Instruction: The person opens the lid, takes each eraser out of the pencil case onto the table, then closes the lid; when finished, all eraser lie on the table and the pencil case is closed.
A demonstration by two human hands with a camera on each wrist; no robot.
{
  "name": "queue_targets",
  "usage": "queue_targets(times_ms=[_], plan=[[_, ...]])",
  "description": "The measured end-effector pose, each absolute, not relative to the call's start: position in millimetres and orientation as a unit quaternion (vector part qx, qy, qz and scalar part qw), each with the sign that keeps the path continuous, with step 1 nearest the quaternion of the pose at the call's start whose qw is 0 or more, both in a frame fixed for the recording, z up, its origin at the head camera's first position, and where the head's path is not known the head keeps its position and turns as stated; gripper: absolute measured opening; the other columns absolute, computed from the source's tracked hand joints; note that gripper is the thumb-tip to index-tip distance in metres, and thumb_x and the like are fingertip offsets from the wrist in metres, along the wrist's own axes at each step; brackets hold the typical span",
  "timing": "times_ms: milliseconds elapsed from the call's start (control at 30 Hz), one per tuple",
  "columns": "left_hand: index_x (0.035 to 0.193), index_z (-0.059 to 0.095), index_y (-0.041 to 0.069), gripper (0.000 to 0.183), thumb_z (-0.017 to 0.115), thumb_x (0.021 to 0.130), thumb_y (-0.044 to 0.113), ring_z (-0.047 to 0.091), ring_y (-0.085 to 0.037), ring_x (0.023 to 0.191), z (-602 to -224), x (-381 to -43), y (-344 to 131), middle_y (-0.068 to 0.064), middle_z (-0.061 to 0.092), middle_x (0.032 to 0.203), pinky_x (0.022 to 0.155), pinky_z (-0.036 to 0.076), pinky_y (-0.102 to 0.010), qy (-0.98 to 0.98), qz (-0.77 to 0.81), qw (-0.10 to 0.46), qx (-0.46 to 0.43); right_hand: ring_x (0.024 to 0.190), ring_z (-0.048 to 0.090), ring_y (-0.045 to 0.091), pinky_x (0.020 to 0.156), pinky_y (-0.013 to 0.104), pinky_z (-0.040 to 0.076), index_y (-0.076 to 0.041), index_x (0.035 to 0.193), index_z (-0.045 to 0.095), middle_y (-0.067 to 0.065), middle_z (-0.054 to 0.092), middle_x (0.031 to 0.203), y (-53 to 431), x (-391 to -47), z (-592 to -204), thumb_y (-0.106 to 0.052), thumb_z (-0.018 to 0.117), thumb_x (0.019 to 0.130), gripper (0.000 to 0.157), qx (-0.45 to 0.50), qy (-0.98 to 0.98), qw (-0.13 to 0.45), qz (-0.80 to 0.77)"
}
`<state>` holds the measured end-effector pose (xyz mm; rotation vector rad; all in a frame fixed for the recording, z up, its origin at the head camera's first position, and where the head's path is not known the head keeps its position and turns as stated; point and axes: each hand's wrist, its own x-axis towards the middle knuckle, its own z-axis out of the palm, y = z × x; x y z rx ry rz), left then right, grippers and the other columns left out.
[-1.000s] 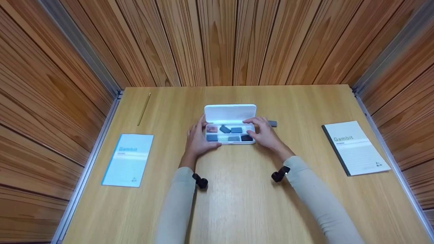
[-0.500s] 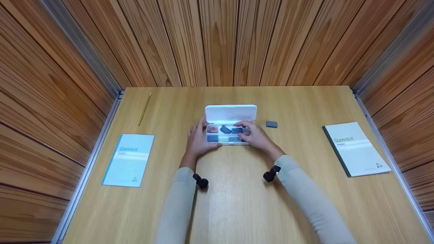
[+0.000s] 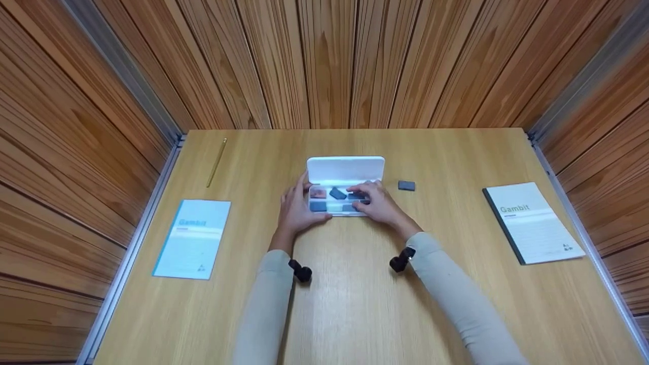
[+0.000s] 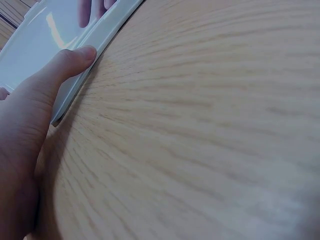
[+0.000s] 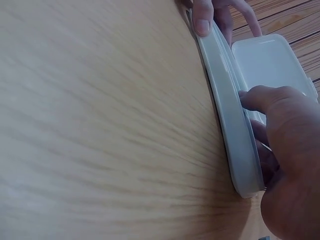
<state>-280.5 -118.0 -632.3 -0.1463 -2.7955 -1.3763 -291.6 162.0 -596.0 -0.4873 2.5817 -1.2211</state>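
Note:
A white plastic case (image 3: 346,168) stands with its lid up at the middle of the table. Small blocks lie in its compartments: a pinkish one (image 3: 318,193), a tilted grey-blue one (image 3: 337,193) and several more. My left hand (image 3: 297,209) grips the case's left end; its thumb (image 4: 75,57) lies along the front rim in the left wrist view. My right hand (image 3: 383,204) reaches into the right half, thumb and fingers apart over a dark block (image 3: 356,196). The right wrist view shows this thumb (image 5: 257,98) at the front wall, other fingers partly hidden inside.
A loose grey block (image 3: 406,185) lies right of the case. Notebooks flank the work: a light-blue one (image 3: 191,239) at left, a white one with dark spine (image 3: 533,223) at right. A gold pencil-like stick (image 3: 216,163) lies back left. Wood-panelled walls enclose the table.
My right hand has moved left and farther over the case's compartments, uncovering the loose grey block on the table. The left hand keeps its grip on the case.

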Motion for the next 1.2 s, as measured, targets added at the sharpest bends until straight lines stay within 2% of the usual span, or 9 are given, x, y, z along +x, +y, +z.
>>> queue_targets(times_ms=[233,467,767,1000,1200], plan=[[0.180,0.021,0.031,0.139,0.102,0.072,0.058,0.047,-0.035,0.160,-631,-280,-118,-0.003,0.061,0.165,0.140,0.021,-0.061,-0.896,-0.442,0.011,-0.043,0.137,0.045,0.036,0.120,0.059,0.041,-0.020,0.153,0.071,0.017,0.059,0.148,160,-293,-595,-0.019,0.072,0.110,0.042,-0.172,0.891,0.110,-0.406],[0.181,0.020,0.030,0.140,0.103,0.071,0.055,0.050,-0.035,0.154,-630,-279,-118,-0.006,0.061,0.165,0.136,0.026,-0.060,-0.896,-0.442,0.014,-0.047,0.141,0.043,0.038,0.126,0.062,0.038,-0.014,0.143,0.073,0.020,0.056,0.144,157,-294,-594,-0.013,0.072,0.108,0.034,-0.164,0.882,0.111,-0.427],[0.181,0.020,0.036,0.140,0.104,0.071,0.057,0.046,-0.034,0.157,-631,-279,-116,-0.002,0.059,0.164,0.137,0.028,-0.063,-0.894,-0.447,0.006,-0.032,0.134,0.050,0.037,0.120,0.055,0.043,-0.008,0.128,0.067,0.017,0.056,0.141,156,-297,-595,-0.006,0.072,0.107,0.022,-0.149,0.875,0.088,-0.453],[0.180,0.020,0.037,0.139,0.104,0.070,0.057,0.044,-0.035,0.158,-631,-279,-115,-0.001,0.059,0.164,0.136,0.032,-0.066,-0.893,-0.449,0.006,-0.025,0.129,0.053,0.035,0.115,0.050,0.045,-0.007,0.124,0.070,0.016,0.059,0.136,157,-297,-592,-0.004,0.073,0.106,0.019,-0.151,0.873,0.070,-0.458],[0.179,0.019,0.041,0.139,0.103,0.070,0.059,0.044,-0.033,0.156,-632,-278,-115,0.002,0.058,0.166,0.134,0.036,-0.066,-0.894,-0.447,0.005,-0.019,0.129,0.058,0.036,0.116,0.052,0.050,-0.006,0.123,0.072,0.017,0.060,0.136,161,-296,-584,-0.004,0.076,0.106,0.018,-0.153,0.871,0.048,-0.464]])
